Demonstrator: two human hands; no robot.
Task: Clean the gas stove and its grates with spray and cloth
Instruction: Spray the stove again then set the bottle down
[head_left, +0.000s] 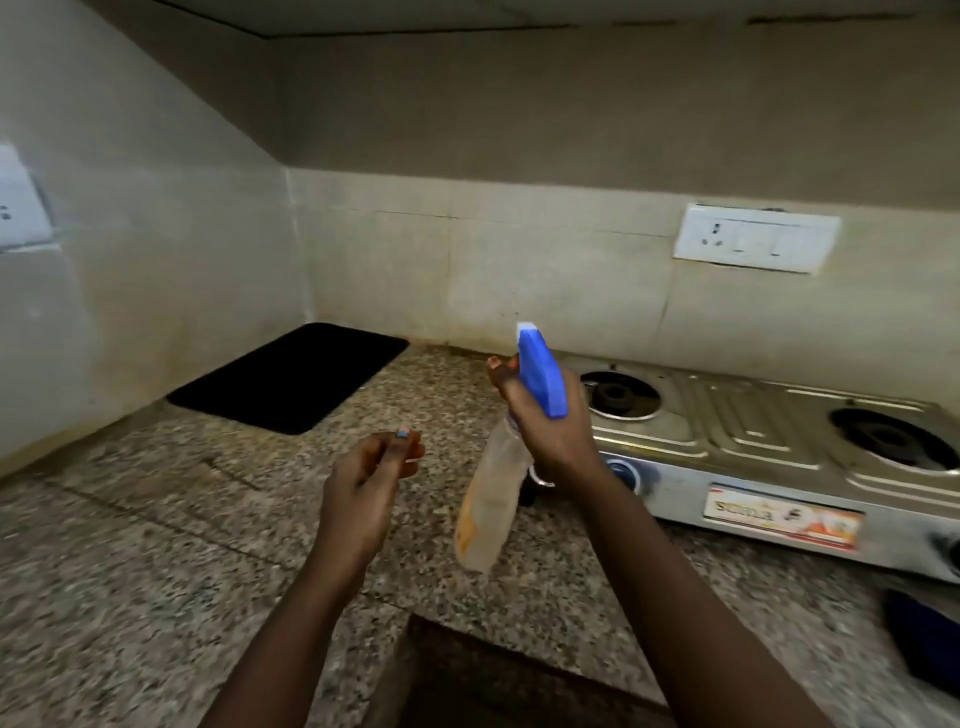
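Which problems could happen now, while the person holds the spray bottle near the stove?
The right hand holds the clear spray bottle with the blue trigger head tilted, nozzle toward the beige tiled wall, so spray may miss the steel two-burner gas stove. Mist could also reach the white wall socket.
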